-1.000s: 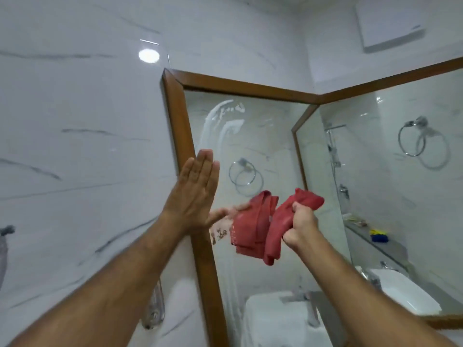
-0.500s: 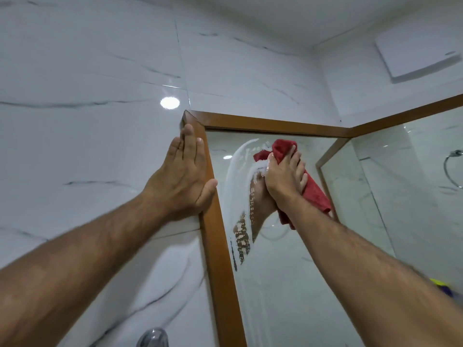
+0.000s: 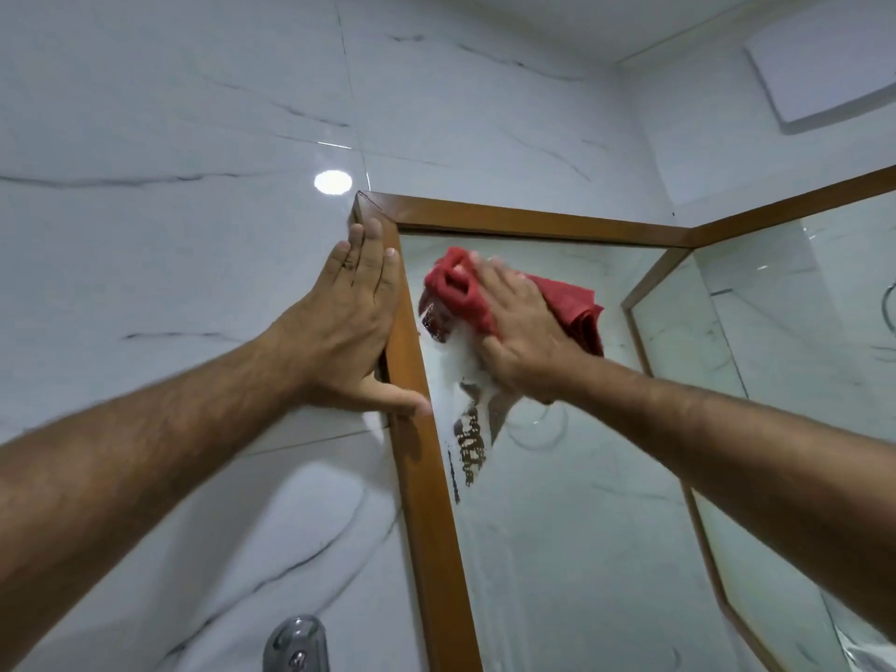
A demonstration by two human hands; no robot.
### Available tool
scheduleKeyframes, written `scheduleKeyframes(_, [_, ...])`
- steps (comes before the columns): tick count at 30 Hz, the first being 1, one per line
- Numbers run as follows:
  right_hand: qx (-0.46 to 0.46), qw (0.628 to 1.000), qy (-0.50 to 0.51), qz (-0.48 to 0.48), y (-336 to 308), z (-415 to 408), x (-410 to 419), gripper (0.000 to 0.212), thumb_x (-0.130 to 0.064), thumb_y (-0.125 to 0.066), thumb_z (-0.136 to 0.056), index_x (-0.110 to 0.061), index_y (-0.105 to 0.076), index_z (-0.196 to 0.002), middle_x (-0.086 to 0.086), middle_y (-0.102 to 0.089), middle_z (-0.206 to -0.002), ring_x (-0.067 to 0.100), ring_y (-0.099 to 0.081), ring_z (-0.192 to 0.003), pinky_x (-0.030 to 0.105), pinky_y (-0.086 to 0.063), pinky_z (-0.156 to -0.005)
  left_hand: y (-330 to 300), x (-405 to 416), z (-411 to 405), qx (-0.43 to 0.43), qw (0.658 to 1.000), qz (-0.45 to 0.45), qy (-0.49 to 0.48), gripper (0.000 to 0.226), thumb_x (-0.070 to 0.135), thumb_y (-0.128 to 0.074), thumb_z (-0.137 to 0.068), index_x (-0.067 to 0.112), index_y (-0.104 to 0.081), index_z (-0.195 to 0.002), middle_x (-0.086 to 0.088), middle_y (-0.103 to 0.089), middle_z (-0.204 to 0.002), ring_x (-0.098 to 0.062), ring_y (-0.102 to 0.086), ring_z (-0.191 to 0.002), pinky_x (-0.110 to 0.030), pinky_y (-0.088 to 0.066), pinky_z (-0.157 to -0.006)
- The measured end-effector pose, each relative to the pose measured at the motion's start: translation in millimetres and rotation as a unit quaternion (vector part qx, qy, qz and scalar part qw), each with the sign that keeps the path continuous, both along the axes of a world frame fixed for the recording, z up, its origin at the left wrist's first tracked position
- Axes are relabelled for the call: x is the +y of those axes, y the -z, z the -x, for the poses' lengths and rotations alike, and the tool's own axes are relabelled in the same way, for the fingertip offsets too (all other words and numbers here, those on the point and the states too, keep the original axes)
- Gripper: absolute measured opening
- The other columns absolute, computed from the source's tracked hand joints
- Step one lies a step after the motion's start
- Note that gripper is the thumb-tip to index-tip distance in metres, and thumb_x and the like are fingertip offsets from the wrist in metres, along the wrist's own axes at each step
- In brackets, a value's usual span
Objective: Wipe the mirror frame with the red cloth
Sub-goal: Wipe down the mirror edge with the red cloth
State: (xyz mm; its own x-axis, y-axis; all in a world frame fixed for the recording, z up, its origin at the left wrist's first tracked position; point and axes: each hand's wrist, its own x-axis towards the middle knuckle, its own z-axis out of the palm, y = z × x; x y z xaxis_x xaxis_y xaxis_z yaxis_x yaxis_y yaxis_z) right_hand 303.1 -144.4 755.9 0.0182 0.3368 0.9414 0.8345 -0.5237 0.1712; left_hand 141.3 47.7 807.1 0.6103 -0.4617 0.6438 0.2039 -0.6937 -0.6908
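Observation:
A brown wooden mirror frame (image 3: 426,506) runs up the marble wall and turns along the top (image 3: 533,221). My right hand (image 3: 521,337) presses the crumpled red cloth (image 3: 458,291) flat against the mirror glass near the upper left corner, just right of the frame's vertical bar. The cloth also bunches out past my fingers on the right. My left hand (image 3: 351,322) lies flat with fingers together against the wall and the frame's left bar, its thumb across the wood. White smears streak the glass below the cloth.
A second framed mirror (image 3: 795,303) meets the first at the room corner on the right. White marble wall (image 3: 169,235) fills the left, with a light's reflection (image 3: 332,181). A chrome fitting (image 3: 296,645) sticks out at the bottom. A white panel (image 3: 824,60) sits high right.
My right hand has slid the cloth left along the glass toward the frame's corner and now lies flat on it. The left hand stays braced against the frame.

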Motion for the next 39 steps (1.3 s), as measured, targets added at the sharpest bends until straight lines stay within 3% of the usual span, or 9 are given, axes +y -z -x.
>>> scheduleKeyframes(4, [0.039, 0.978, -0.056, -0.195, -21, 2, 24, 0.064, -0.043, -0.033, -0.101, -0.019, -0.017, -0.158, 0.008, -0.024, -0.165, 0.026, -0.015, -0.154, 0.048, -0.005, -0.125, 0, 1, 2, 0.028, 1.000, -0.006, -0.001, 0.171, 0.113, -0.023, -0.034, -0.008, 0.025, -0.145, -0.033, 0.042, -0.148, -0.044, 0.037, -0.140, -0.060, 0.002, -0.122])
scheduleKeyframes(9, [-0.072, 0.995, -0.052, -0.036, 48, 4, 35, 0.062, -0.049, -0.027, -0.103, -0.026, -0.013, -0.159, 0.003, -0.013, -0.168, 0.020, -0.002, -0.156, 0.046, -0.002, -0.126, 0, -2, 6, 0.050, 0.999, -0.001, 0.008, 0.174, 0.114, -0.019, -0.028, -0.007, 0.029, -0.144, -0.031, 0.046, -0.145, -0.047, 0.038, -0.139, -0.064, 0.003, -0.121])
scheduleKeyframes(13, [-0.137, 0.985, -0.055, 0.095, 35, -8, 4, 0.061, -0.036, -0.036, -0.099, -0.005, -0.033, -0.152, 0.020, -0.021, -0.163, 0.036, -0.009, -0.153, 0.051, -0.002, -0.126, 2, -4, 5, 0.046, 0.999, -0.001, 0.001, 0.176, 0.113, -0.017, -0.026, -0.009, 0.027, -0.144, -0.032, 0.044, -0.144, -0.047, 0.038, -0.138, -0.061, 0.010, -0.120])
scheduleKeyframes(18, [0.006, 0.990, -0.050, -0.134, -11, 8, 27, 0.061, -0.037, -0.038, -0.102, -0.021, -0.021, -0.158, 0.007, -0.018, -0.167, 0.024, -0.009, -0.155, 0.053, -0.008, -0.125, 8, -1, 2, 0.038, 0.999, -0.001, 0.004, 0.176, 0.114, -0.022, -0.027, -0.008, 0.025, -0.146, -0.034, 0.036, -0.151, -0.046, 0.035, -0.141, -0.061, 0.006, -0.121])
scheduleKeyframes(24, [-0.033, 0.992, -0.100, -0.064, 49, 22, 41, 0.063, -0.037, -0.037, -0.099, -0.022, -0.022, -0.158, 0.002, -0.018, -0.167, 0.017, -0.005, -0.156, 0.045, -0.001, -0.126, 12, -6, 4, 0.033, 0.999, 0.000, 0.013, 0.175, 0.114, -0.019, -0.026, -0.007, 0.022, -0.146, -0.034, 0.031, -0.153, -0.046, 0.031, -0.143, -0.056, 0.010, -0.120])
scheduleKeyframes(27, [-0.012, 0.992, -0.123, -0.038, 110, 23, 38, 0.062, -0.025, -0.044, -0.096, -0.014, -0.030, -0.156, 0.007, -0.020, -0.166, 0.022, -0.006, -0.156, 0.054, -0.005, -0.125, 21, -9, 7, 0.038, 0.999, 0.006, -0.001, 0.175, 0.113, -0.020, -0.026, -0.005, 0.026, -0.146, -0.034, 0.031, -0.154, -0.046, 0.031, -0.143, -0.056, 0.011, -0.120])
scheduleKeyframes(30, [-0.053, 0.991, -0.114, 0.049, 154, 15, 19, 0.057, -0.034, -0.032, -0.103, -0.007, -0.034, -0.152, 0.015, -0.023, -0.164, 0.032, -0.012, -0.155, 0.060, -0.010, -0.123, 34, -11, 10, 0.048, 0.999, 0.014, -0.014, 0.175, 0.113, -0.019, -0.026, -0.005, 0.029, -0.144, -0.035, 0.035, -0.151, -0.047, 0.033, -0.142, -0.058, 0.010, -0.121])
scheduleKeyframes(34, [-0.084, 0.984, -0.104, 0.116, 131, 7, 7, 0.060, -0.039, -0.029, -0.103, -0.003, -0.035, -0.151, 0.019, -0.024, -0.163, 0.036, -0.013, -0.154, 0.062, -0.012, -0.122, 43, -9, 9, 0.047, 0.998, 0.016, -0.030, 0.174, 0.112, -0.020, -0.025, -0.005, 0.034, -0.142, -0.034, 0.039, -0.149, -0.047, 0.035, -0.141, -0.061, 0.005, -0.122])
scheduleKeyframes(39, [-0.026, 0.992, -0.125, 0.001, 90, 20, 30, 0.066, -0.035, -0.032, -0.094, -0.009, -0.031, -0.154, 0.013, -0.023, -0.165, 0.028, -0.010, -0.155, 0.053, -0.005, -0.125, 58, -8, 7, 0.044, 0.999, 0.011, -0.015, 0.175, 0.112, -0.026, -0.027, -0.007, 0.025, -0.145, -0.037, 0.031, -0.151, -0.050, 0.026, -0.144, -0.061, 0.001, -0.122])
